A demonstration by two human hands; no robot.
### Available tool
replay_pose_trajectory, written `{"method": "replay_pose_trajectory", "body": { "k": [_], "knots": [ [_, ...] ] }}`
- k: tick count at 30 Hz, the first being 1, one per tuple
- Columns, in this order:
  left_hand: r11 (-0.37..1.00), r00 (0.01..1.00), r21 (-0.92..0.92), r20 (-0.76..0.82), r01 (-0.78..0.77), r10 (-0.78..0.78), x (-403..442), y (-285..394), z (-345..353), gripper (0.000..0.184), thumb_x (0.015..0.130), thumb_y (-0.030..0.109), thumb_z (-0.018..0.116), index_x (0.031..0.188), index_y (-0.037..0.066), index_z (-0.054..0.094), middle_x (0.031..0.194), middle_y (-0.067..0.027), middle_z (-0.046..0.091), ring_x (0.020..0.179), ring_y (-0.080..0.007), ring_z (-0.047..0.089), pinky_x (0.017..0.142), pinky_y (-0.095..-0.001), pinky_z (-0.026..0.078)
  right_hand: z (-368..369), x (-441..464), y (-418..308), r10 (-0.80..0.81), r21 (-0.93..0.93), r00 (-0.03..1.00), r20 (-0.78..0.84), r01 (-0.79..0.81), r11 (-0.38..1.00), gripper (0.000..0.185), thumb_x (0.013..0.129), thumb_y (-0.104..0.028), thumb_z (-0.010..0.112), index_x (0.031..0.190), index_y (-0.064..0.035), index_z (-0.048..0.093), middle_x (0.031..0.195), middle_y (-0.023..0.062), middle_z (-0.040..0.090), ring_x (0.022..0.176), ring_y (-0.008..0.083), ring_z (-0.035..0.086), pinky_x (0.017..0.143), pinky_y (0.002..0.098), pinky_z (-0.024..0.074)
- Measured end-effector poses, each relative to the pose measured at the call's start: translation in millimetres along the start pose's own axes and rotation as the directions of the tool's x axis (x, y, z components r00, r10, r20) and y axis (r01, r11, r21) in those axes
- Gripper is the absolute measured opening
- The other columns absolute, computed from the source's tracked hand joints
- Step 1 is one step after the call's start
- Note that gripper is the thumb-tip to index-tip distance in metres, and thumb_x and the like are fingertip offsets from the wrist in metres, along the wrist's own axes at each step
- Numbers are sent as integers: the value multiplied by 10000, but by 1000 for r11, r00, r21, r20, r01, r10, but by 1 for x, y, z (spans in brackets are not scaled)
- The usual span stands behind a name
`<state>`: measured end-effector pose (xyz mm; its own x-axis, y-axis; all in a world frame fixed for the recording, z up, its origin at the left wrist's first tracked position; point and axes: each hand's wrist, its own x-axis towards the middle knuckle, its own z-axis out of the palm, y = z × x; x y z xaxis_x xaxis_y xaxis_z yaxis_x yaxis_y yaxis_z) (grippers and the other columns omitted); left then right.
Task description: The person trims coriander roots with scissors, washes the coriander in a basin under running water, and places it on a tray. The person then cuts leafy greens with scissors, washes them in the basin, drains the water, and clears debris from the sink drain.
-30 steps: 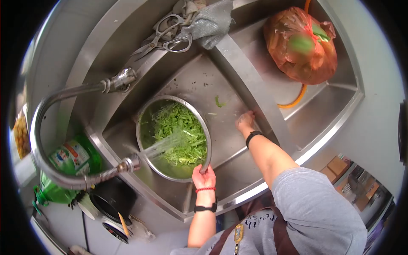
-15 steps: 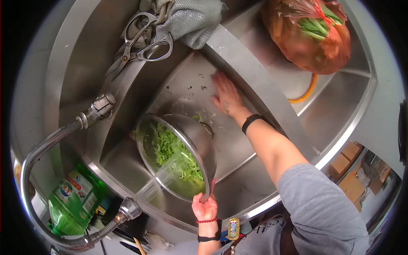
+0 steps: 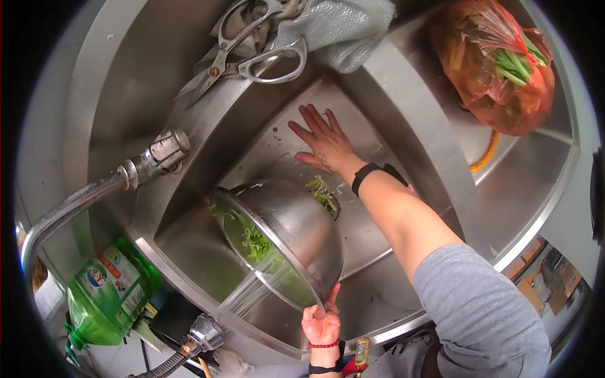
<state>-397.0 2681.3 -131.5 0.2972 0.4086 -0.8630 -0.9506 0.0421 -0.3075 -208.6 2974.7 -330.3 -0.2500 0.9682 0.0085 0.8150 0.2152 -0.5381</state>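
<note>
My left hand [image 3: 322, 326] grips the rim of a metal bowl [image 3: 309, 220] in the sink basin. The bowl lies tipped on its side, its mouth toward the faucet, with chopped green leaves [image 3: 257, 244] inside. Water streams from the spray head [image 3: 207, 332] into its mouth. Flat and with fingers spread, my right hand [image 3: 324, 140] is over the basin floor beyond the bowl, holding nothing; whether it touches the metal I cannot tell. Some shredded greens [image 3: 322, 194] lie by the drain beside the bowl.
Scissors [image 3: 242, 53] and a grey cloth [image 3: 340, 28] lie on the basin's far edge. A red plastic bag [image 3: 498, 75] of green vegetables sits in the right basin near an orange ring [image 3: 486, 151]. A green detergent bottle [image 3: 107, 293] stands left, near the curved faucet pipe [image 3: 75, 205].
My right hand has moved left and away from the basin's side wall, its fingers now spread wider. The bowl has tipped further, showing more of its outside. The view has shifted.
</note>
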Motion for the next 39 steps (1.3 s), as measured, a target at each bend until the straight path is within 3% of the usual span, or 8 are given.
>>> {"method": "replay_pose_trajectory", "body": {
  "k": [8, 14, 17, 19, 24, 33, 36, 39],
  "knots": [
    [1000, 1000, -16, 23, 7, -7, 1, -1, 5, 673, 773, 14, 572, 1397, -56, 330, 1427, -339, 292, 960, -294, 631, 743, -238, 572, 42, -75, 2, -662, 332, 706, 253, 579, 745, 663, 841, -338, 615, 1419, -135, 362, 1497, 138, 294, 1393, 303, 263, 1142, 448, 220],
    [986, 996, -141, 41, 87, -82, 1, -1, 15, 711, 763, -25, 583, 1409, -68, 289, 1443, -323, 279, 980, -297, 627, 746, -250, 568, 9, -112, -31, 150, 77, 986, 71, -156, 985, 522, 847, -185, 574, 1343, -76, 455, 1512, 107, 279, 1392, 271, 268, 1131, 418, 261],
    [995, 997, -74, 43, 62, -59, 3, -3, 17, 694, 766, -38, 573, 1400, -82, 294, 1434, -332, 284, 989, -296, 625, 724, -223, 566, 7, -135, -44, -307, 465, 908, 286, 149, 873, 558, 823, -108, 557, 1356, -50, 403, 1470, 150, 321, 1361, 307, 316, 1100, 408, 312],
    [990, 996, -115, 50, 79, -74, 3, -2, 14, 656, 806, -13, 559, 1402, -83, 292, 1435, -336, 281, 999, -307, 626, 729, -213, 565, 3, -143, -66, 129, 439, 945, 301, -257, 861, 518, 807, -77, 554, 1310, -39, 439, 1431, 161, 350, 1313, 332, 370, 1073, 410, 342],
    [974, 989, 184, 95, -132, 116, 13, -14, 6, 630, 819, -24, 530, 1390, -116, 281, 1435, -323, 299, 1076, -318, 592, 857, -275, 539, 54, -144, -42, 588, 919, 706, 394, -325, -226, 236, 862, -39, 515, 1082, 18, 577, 1091, 110, 576, 1128, 233, 520, 944, 376, 436],
    [954, 886, 196, -366, -226, 285, 106, -26, -66, 156, 891, 56, 541, 1012, -42, 528, 1082, -193, 611, 1029, -335, 586, 932, -434, 487, -134, -56, -58, 327, 454, 816, -476, -91, 887, 349, 705, 130, 424, 931, -27, 638, 882, 151, 634, 819, 315, 639, 750, 351, 520],
    [948, 909, 299, -356, -111, 218, 99, -29, -61, 235, 917, 106, 526, 1099, -42, 514, 1094, -194, 609, 1032, -333, 587, 952, -436, 474, -133, -56, -138, 161, 615, 948, -275, 45, 787, 271, 740, 103, 453, 876, -37, 640, 830, 140, 636, 791, 295, 636, 735, 342, 512],
    [908, 915, 419, -358, -21, 187, 44, -62, 3, 371, 902, 102, 554, 1230, -35, 445, 1157, -174, 578, 1023, -294, 587, 886, -379, 505, -88, -77, -204, 185, 708, 711, 678, -700, 93, 123, 887, -37, 544, 966, -13, 635, 842, 79, 660, 764, 199, 637, 696, 275, 516]
  ]
}}
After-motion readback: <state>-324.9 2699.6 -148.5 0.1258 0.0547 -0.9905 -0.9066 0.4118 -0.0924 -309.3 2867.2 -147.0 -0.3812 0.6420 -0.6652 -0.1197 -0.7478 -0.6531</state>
